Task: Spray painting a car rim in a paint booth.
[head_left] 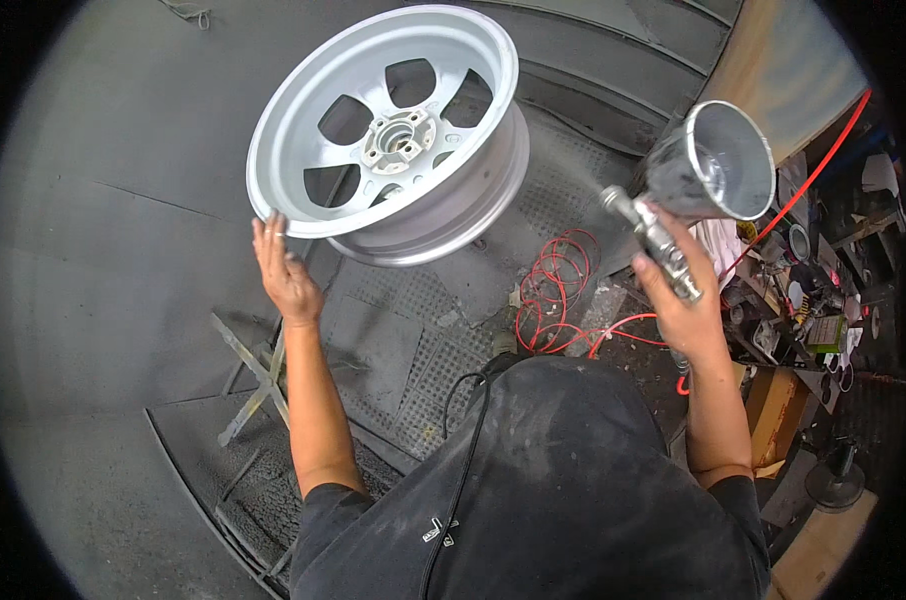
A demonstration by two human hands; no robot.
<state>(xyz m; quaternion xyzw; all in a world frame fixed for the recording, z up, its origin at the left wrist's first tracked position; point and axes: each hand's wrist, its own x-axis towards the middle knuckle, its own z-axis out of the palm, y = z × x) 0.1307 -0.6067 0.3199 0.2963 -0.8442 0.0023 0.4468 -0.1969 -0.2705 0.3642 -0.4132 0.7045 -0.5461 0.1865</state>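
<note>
A silver alloy wheel [470, 177], tilted, fills the upper middle; what supports it is hidden. My left hand [288, 270] is at its lower left edge, fingers extended, fingertips at or very near the rim. In my right hand [688, 290] is a metal spray gun [653, 232], gripped with its nozzle toward the wheel and a faint mist in front. A large open metal cup [663, 180] sits on the gun, its inside partly visible.
A red hose [553, 300] lies coiled on the grimy floor, with a red line rising at right. A cluttered bench [813, 300] and cardboard box [778, 410] line the right side. A cross-shaped stand [248, 400] is at lower left; curved dark panels lie behind the wheel.
</note>
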